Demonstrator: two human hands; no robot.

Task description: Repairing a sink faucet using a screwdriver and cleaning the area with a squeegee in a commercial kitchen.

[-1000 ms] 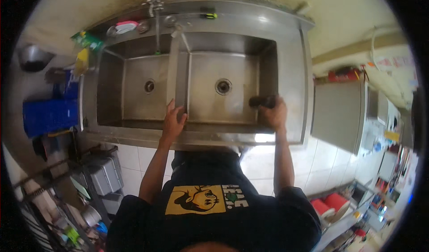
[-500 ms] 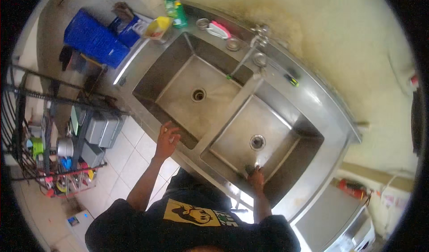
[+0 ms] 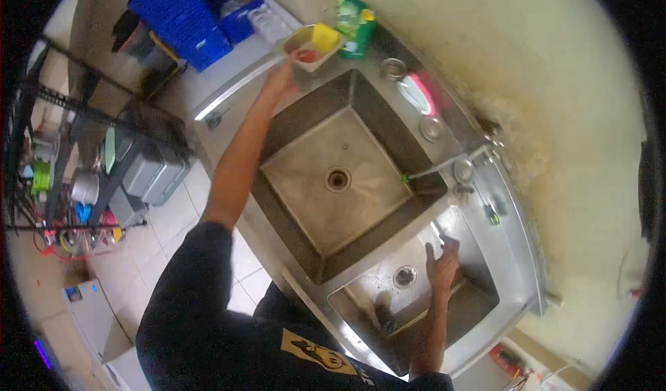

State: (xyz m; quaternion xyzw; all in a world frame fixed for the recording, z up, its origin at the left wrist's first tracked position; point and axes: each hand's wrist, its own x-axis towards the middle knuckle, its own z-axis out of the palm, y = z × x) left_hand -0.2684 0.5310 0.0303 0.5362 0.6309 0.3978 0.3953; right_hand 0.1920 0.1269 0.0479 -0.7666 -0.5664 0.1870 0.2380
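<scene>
My left hand (image 3: 279, 80) reaches to the near rim of a small tub (image 3: 300, 42). Its fingers are stretched out and a little blurred, with the thumb apart. In the tub lie a yellow sponge (image 3: 325, 37) and something reddish (image 3: 306, 55). Over the right basin (image 3: 361, 290) of a steel double sink, my right hand (image 3: 442, 266) is open, fingers apart and nothing seen in it. A dark pad-like thing (image 3: 386, 316) lies in that basin, left of my right forearm. The left basin (image 3: 312, 197) shows its bare floor and drain.
Along the back ledge stand a green pouch (image 3: 355, 27), a pink and white brush (image 3: 418, 94) and round metal lids (image 3: 431, 128). The tap (image 3: 489, 141) is by the wall. Blue crates (image 3: 179, 18) stand far left; a black rack (image 3: 90, 124) holds pots and containers.
My left hand has moved forward from the sink's front edge to the tub. My right hand has left the dark thing and moved away across the right basin. The view has turned.
</scene>
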